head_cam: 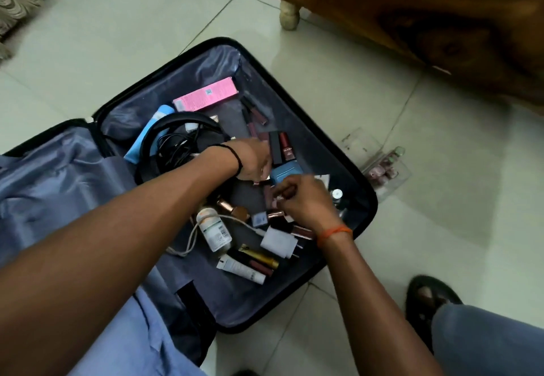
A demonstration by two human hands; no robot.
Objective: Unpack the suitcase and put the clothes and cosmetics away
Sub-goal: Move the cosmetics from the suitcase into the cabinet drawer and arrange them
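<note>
Head view: cosmetics lie loose in the suitcase beneath both hands. Right hand pinches small tubes; left hand, curled, reaches beside it, contents unclear. Risk: the full right-hand pinch drops tubes; organizer sits beyond it.

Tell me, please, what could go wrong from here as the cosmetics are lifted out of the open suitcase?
1. The black cables and white cord lie tangled among the small items; lifting one could drag a neighbour out.
2. The clear organiser sits on the floor right beside the suitcase, where an arm might knock it over.
3. Both the left hand and right hand work in one crowded spot, so a small tube could slip unnoticed.
</note>
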